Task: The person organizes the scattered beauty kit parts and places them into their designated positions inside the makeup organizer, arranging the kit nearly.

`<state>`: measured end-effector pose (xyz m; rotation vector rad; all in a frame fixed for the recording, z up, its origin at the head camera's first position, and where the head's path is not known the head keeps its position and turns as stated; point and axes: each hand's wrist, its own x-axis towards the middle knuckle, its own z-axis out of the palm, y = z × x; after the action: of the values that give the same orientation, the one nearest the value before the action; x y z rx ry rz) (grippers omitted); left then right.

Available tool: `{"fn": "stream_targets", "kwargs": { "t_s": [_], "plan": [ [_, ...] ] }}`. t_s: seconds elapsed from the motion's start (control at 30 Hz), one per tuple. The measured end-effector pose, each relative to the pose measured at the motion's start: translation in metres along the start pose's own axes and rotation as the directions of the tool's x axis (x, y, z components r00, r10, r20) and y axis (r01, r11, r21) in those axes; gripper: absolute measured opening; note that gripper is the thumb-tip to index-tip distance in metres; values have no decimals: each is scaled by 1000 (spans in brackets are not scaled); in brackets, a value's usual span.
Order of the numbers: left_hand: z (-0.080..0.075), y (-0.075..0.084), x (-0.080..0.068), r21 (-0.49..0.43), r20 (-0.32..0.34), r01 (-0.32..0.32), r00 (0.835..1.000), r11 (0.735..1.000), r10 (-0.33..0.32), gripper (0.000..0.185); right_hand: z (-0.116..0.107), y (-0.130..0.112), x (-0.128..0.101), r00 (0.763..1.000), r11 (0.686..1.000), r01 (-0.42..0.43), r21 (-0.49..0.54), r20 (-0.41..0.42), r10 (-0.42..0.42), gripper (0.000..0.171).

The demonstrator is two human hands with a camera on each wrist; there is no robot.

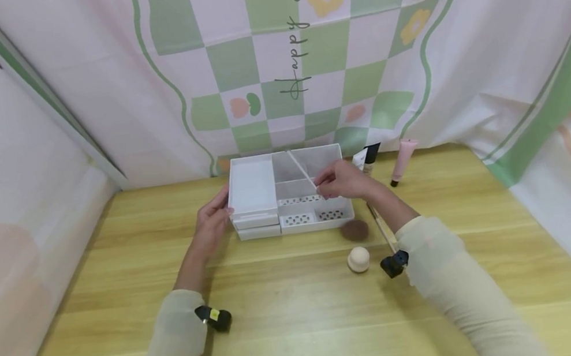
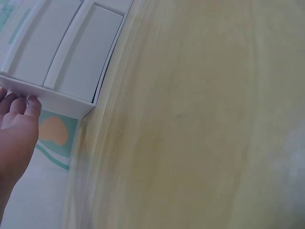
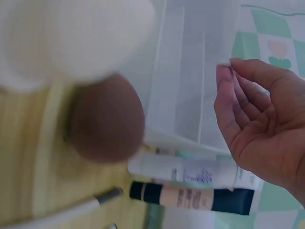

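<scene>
The right hand (image 1: 342, 180) is over the right half of the white organizer (image 1: 251, 183), thumb and index fingertips pressed together to pinch one end of a slim white strip (image 1: 303, 170); in the right wrist view, its other fingers curl loosely beneath. The strip's long axis runs obliquely above the organizer's open compartments, from the pinch away from the person and leftward to the organizer's back edge; whether its far end touches that edge, I cannot tell. The left hand (image 1: 211, 219) lies along the organizer's left side wall, fingers slightly bent and close together, their tips against the wall, with the thumb near the front corner. The organizer's long axis runs from left to right, and its two small drawers (image 1: 258, 232) at the left face the person. Just beside the organizer's right front corner is a brown brush head (image 1: 355, 230), with a round cream sponge (image 1: 359, 259) nearer the person. Right of the organizer are a white tube (image 3: 190, 170), a black-and-beige tube (image 3: 186, 197) and, farther out, a pink tube (image 1: 404, 160).
</scene>
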<state>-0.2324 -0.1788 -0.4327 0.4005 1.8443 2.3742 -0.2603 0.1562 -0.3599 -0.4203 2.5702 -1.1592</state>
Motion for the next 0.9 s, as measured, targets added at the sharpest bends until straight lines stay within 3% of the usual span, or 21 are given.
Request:
{"fn": "stream_targets", "kwargs": {
  "t_s": [0.23, 0.47, 0.77, 0.9],
  "plan": [
    [1, 1, 0, 4, -10, 13, 1000, 1000, -13, 65, -12, 6, -1, 993, 970, 106, -217, -34, -116, 28],
    [0, 0, 0, 6, -8, 8, 1000, 1000, -8, 64, -7, 12, 1, 992, 963, 75, -260, -77, -98, 27],
    [1, -1, 1, -4, 1, -7, 1000, 1000, 7, 64, 4, 17, 6, 977, 937, 112, -331, -138, -165, 25],
    [1, 0, 1, 2, 4, -4, 1000, 1000, 4, 65, 7, 18, 9, 982, 923, 78, -376, -133, -137, 26]
  ]
}}
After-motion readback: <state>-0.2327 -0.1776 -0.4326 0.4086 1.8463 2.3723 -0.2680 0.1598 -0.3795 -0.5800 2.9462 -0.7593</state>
